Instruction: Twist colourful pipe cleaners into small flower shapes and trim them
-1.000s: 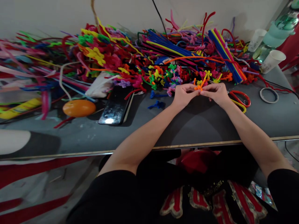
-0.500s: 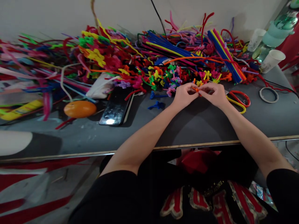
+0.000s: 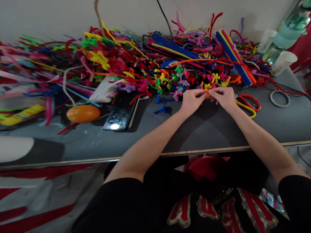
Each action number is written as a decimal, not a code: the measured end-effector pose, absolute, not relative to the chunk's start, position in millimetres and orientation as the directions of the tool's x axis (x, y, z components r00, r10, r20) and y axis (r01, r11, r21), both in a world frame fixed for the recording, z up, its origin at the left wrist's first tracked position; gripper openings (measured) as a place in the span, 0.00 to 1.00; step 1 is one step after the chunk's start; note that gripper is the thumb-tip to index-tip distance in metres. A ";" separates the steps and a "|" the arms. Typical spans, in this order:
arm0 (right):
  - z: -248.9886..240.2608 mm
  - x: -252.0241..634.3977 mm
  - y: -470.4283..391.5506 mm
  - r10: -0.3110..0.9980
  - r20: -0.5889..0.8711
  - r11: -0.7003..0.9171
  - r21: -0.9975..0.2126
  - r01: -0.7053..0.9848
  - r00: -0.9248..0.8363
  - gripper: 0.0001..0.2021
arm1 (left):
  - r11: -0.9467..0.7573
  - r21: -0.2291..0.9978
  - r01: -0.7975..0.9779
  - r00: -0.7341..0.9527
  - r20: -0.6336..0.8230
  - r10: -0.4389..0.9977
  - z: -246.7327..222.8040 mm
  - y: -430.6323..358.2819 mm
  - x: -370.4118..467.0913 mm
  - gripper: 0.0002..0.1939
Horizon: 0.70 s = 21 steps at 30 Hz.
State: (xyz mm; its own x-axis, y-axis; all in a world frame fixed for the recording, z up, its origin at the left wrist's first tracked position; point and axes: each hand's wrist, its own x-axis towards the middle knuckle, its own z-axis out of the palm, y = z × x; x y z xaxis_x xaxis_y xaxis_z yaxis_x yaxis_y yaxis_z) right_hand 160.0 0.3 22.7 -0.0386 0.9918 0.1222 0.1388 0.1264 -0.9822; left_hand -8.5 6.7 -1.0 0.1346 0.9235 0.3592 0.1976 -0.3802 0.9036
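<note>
1. L hand [image 3: 193,102] fingers pinched on orange fuzzy wire [image 3: 207,91], over desk [image 3: 204,134], nr front of pile [image 3: 119,64].
2. R hand [image 3: 224,98] fingers pinched on same wire, opp side.
3. Scissors [image 3: 254,98], red/yellow handles, just beside R hand.

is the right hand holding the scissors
No, the scissors lie on the table beside the right hand, which pinches a small orange piece.

Hands [image 3: 191,103] partly hide the orange piece [image 3: 207,91], and the left edge crops a white object [image 3: 15,149]
</note>
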 end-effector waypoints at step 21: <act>33.7 190.9 13.1 0.897 -0.054 -0.017 -0.996 0.089 -0.438 0.18 | -0.432 0.895 0.107 0.248 0.397 0.884 7.4 1.0 -10.0 0.13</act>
